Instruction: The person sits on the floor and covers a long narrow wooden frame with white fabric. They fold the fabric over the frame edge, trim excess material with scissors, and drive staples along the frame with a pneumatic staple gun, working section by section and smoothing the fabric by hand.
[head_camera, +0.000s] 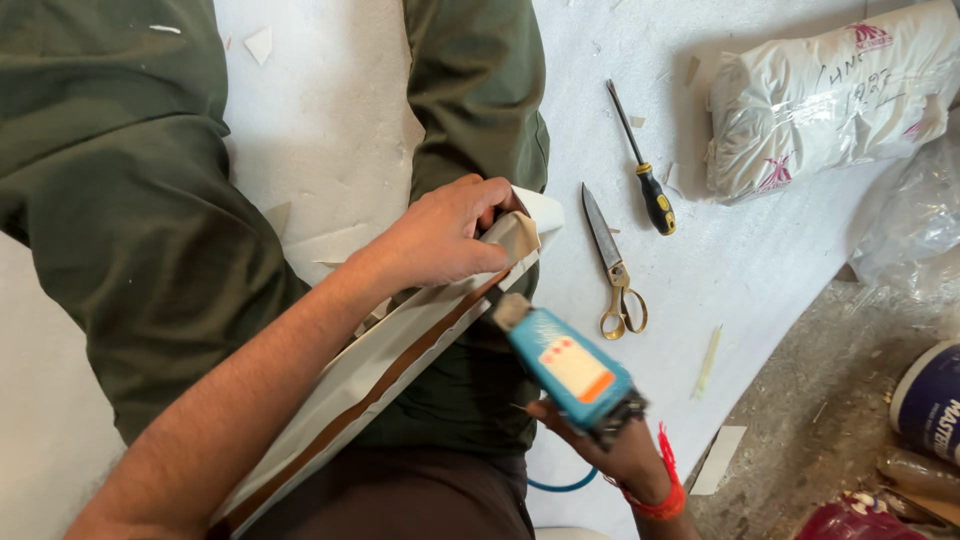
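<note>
My left hand (445, 232) grips the upper end of a long white strip (385, 360) with a brown core along its edge, lying across my green trouser legs (130, 210). My right hand (610, 450), with a red thread at the wrist, holds a blue hand tool (565, 368) with a pale label and a blue cord. The tool's tip touches the strip's edge just below my left fingers.
Gold-handled scissors (612, 268) and a screwdriver (645, 170) with a black and yellow handle lie on the white sheet (320, 130) to the right. A wrapped white bundle (830, 100) sits at the top right. Bare floor, a can (930, 400) and bottles are at the lower right.
</note>
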